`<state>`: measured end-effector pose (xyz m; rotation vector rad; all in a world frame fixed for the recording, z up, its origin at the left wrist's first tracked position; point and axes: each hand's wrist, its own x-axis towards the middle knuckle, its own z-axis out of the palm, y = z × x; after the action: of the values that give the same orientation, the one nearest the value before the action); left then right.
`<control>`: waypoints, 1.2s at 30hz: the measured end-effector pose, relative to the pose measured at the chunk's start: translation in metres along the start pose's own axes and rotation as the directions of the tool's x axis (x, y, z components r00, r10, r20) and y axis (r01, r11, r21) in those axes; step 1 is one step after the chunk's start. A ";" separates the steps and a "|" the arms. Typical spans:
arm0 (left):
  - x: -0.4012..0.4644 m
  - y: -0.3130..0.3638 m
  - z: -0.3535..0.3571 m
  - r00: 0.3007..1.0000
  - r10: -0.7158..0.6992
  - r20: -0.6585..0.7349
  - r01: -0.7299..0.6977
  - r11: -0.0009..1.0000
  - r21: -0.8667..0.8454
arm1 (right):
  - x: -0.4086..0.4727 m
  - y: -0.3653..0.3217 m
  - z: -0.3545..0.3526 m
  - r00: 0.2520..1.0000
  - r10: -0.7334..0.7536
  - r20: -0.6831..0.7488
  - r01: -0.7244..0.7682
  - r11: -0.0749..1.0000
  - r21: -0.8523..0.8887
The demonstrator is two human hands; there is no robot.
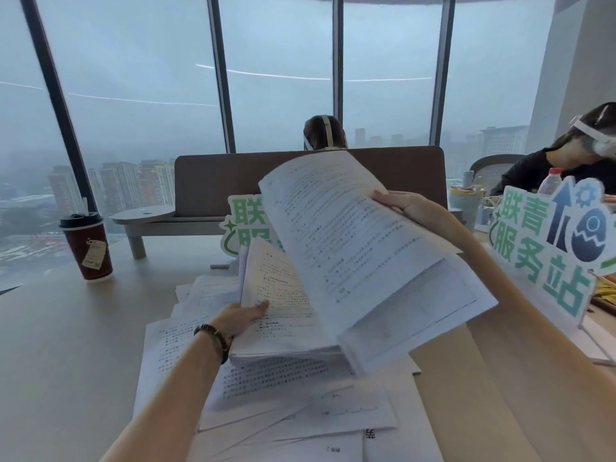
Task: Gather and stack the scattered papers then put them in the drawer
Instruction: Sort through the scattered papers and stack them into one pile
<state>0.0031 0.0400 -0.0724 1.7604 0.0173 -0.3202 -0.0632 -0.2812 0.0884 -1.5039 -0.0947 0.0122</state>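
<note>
My left hand (241,320), with a bead bracelet on the wrist, holds a stack of printed papers (280,311) by its left edge, lifted above the desk. My right hand (405,206) grips the far right edge of a printed sheet (343,241) with more sheets under it, held tilted above that stack. Several loose printed sheets (266,388) lie scattered and overlapping on the desk below, spreading toward the near edge. No drawer is in view.
A red paper cup (88,246) with a black lid stands at the left on the beige desk (60,345). A green and white sign (546,248) stands at the right, another behind the papers. Two persons sit beyond a brown divider (213,181).
</note>
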 end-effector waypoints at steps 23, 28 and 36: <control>-0.007 0.004 0.014 0.971 0.116 0.207 -0.075 0.978 -0.195 | 0.026 0.138 -0.015 0.838 -0.002 -0.545 -0.176 0.946 -0.273; -0.010 0.007 0.015 0.980 0.120 0.159 -0.085 0.973 -0.215 | 0.024 0.134 -0.019 0.786 -0.113 -0.608 -0.154 0.917 -0.369; 0.006 -0.001 0.010 0.989 0.137 -0.052 -0.145 0.972 -0.186 | 0.021 0.130 -0.022 0.868 -0.017 -0.496 -0.168 0.930 -0.327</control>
<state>0.0068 0.0292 -0.0761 1.5694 -0.0478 -0.1744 -0.0345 -0.2928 -0.0415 -1.8358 0.3981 -0.3429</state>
